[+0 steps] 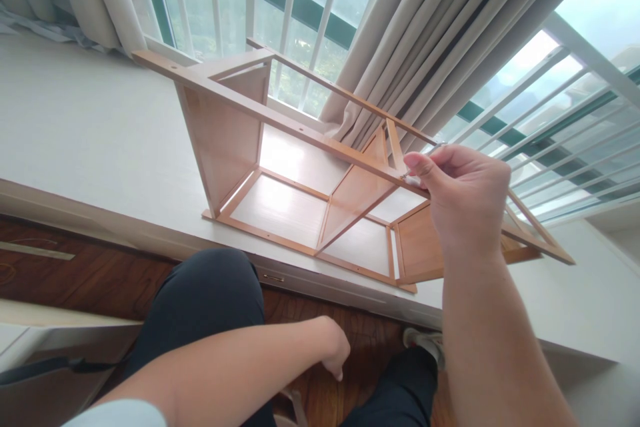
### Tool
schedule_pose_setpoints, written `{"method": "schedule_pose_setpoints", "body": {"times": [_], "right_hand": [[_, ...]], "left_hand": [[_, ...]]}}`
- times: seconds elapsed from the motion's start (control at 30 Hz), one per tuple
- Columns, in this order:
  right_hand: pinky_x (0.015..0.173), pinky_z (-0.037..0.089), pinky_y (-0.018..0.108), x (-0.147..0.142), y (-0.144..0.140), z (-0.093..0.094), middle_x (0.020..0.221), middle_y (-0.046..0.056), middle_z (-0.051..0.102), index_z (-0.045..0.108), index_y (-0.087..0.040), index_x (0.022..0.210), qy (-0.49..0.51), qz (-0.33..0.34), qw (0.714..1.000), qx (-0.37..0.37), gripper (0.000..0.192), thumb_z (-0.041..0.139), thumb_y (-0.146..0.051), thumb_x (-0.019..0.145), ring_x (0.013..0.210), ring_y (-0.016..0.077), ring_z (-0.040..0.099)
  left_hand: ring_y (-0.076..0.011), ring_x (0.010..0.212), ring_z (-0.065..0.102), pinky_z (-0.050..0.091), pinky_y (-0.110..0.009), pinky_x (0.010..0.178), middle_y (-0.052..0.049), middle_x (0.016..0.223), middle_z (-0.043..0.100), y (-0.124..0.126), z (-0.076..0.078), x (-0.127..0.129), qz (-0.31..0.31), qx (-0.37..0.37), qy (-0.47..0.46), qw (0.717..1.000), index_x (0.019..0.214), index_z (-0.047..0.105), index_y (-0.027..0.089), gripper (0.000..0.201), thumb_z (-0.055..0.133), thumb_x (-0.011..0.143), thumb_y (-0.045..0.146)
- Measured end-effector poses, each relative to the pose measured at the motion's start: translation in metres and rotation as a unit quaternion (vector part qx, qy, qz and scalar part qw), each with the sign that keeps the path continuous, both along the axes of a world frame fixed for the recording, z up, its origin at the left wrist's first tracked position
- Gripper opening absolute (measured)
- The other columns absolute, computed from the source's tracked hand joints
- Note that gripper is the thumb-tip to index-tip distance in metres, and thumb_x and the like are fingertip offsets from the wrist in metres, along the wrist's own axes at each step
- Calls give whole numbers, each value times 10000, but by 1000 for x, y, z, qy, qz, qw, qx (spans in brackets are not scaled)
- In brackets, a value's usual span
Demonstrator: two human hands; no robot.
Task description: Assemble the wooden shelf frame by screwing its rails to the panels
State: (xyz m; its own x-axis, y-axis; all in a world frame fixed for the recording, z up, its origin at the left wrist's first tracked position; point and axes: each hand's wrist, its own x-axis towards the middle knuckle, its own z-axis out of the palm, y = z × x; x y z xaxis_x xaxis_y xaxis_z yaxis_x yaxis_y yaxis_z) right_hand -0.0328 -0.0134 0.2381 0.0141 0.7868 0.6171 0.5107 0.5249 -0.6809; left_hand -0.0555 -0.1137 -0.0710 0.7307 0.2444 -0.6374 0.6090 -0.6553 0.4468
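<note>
A light-brown wooden shelf frame (310, 135) lies on its side on the white ledge, its panels standing upright between the rails. My right hand (467, 180) is closed at the upper rail, thumb and fingers pinching a thin silver tool that looks like a hex key (406, 176). The tool's tip meets the rail near the middle panel (357, 197); much of it is hidden by the fingers. My left hand (334, 348) hangs low over the floor, apart from the frame. It is bent downward, and most of its fingers are out of sight.
The white ledge (100, 120) runs under the window, with beige curtains (400, 33) and white bars (290, 0) behind the frame. Below are the dark wooden floor (365, 340) and my knee (215, 287). A pale piece of furniture (60, 327) stands at lower left.
</note>
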Motion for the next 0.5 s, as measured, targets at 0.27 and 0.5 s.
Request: {"method": "schedule_pose_setpoints", "body": {"times": [0.27,0.5], "right_hand": [[471,482,224,-1,-3,1,571,-8,611,775,-197,716,3,16,1000,8,217,873,-388,747,530,102,534],[514,518,211,-1,-6,1,650,9,670,787,-192,730,-9,48,999,6,168,812,-335,815,564,94,557]], "left_hand": [[-363,1010,741,570,-473,839,-151,1068,800,0,-10,3,17,2,-15,1000,1119,813,227,415,763,778,456],[-350,1071,730,569,-461,872,-144,1140,787,0,-4,0,1,-3,7,1000,1222,771,232,472,711,821,475]]}}
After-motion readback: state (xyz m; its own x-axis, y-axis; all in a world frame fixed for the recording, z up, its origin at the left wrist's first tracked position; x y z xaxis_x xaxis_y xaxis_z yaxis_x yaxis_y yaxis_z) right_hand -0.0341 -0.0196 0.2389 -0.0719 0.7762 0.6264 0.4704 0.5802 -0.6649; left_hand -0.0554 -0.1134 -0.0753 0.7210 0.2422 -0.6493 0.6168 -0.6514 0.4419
